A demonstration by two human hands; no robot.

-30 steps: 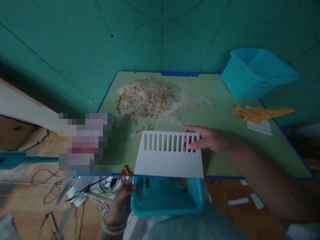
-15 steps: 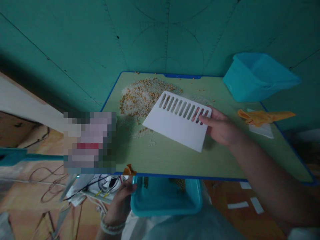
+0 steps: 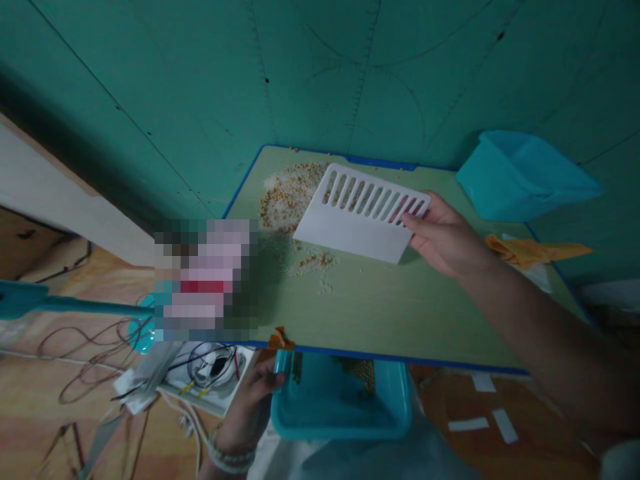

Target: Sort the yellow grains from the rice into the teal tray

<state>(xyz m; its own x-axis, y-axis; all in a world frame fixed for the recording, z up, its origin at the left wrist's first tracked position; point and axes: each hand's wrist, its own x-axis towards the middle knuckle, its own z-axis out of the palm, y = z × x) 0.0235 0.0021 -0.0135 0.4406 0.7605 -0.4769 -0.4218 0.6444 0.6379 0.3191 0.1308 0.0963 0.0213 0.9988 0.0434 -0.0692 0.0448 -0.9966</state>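
Note:
My right hand [image 3: 443, 237] grips the slotted end of a white plastic scraper [image 3: 360, 213], held tilted over the far part of a green board with a blue rim [image 3: 380, 313]. A heap of yellow beans mixed with white grains [image 3: 290, 193] lies just left of and partly behind the scraper, and a small trail of grains [image 3: 315, 263] sits in front of it. Below the board's near edge, my left hand [image 3: 253, 400] holds the left rim of a teal tray [image 3: 345, 407] that has some beans inside.
A second teal tub [image 3: 520, 175] stands at the board's far right, with an orange cloth [image 3: 535, 251] on white paper beside it. A teal wall rises behind. Cables and a white box [image 3: 205, 373] lie on the floor at left. A blurred patch hides something at the board's left edge.
My right hand carried the scraper from the board's near edge back to the bean heap at the far side. The left hand stayed on the tray. The view shifted slightly.

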